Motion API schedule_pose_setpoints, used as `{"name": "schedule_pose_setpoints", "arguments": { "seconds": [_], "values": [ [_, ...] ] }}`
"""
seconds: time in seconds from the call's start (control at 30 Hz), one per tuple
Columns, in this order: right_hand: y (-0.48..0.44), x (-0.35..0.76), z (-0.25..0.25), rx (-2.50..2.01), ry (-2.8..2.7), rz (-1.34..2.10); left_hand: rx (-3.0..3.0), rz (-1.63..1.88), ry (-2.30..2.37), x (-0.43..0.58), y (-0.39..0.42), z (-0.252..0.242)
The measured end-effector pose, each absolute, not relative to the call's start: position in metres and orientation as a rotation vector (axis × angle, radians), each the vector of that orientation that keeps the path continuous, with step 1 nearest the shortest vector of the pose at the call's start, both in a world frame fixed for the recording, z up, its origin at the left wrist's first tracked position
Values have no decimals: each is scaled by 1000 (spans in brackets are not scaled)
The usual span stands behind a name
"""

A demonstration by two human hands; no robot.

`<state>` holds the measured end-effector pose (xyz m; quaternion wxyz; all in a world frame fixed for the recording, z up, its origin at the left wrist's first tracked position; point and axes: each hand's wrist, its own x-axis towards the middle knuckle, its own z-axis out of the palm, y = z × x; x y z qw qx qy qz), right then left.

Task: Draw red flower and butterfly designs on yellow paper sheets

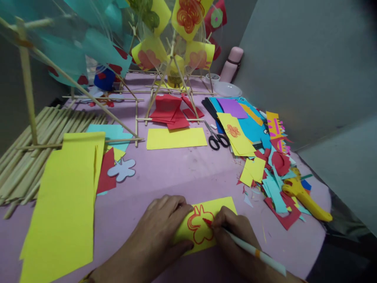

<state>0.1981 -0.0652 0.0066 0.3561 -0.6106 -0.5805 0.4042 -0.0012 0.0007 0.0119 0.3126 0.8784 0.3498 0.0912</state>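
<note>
A yellow paper piece (225, 203) lies near the table's front edge, bearing a butterfly outline (203, 236) in red-orange ink, its upper left wing partly filled with curved strokes. My left hand (160, 226) rests on the paper's left side, fingers stretched out and thumb apart, holding nothing. A white-barrelled felt-tip pen (250, 249) with a red tip is gripped in my right hand (235, 232). Its tip is at the butterfly's right side, at or very close to the paper. Part of the paper is hidden beneath both hands.
Scissors (216, 137), a yellow strip (176, 138) and red pieces (167, 110) lie ahead. Stick frames with paper wheels stand behind. Yellow sheets (63, 204) and sticks (17, 161) are left; scraps (277, 188) and a yellow glue gun (308, 200) are right. A pink bottle (231, 65) stands behind.
</note>
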Motion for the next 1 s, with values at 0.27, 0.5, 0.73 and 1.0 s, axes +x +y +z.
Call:
{"name": "schedule_pose_setpoints", "arguments": {
  "seconds": [0.27, 0.5, 0.73, 1.0],
  "values": [
    [-65, 200, 5, -1683, -1502, 1011, 2354, 276, 921, -2, 1, 7],
    [-63, 200, 0, -1676, -1661, 884, 2339, 257, 944, -1, 2, 8],
    [-61, 199, -1, -1659, -1709, 850, 2359, 286, 941, -1, 1, 7],
    [-60, 199, 0, -1703, -1745, 830, 2339, 272, 939, -1, 2, 7]
  ]
}}
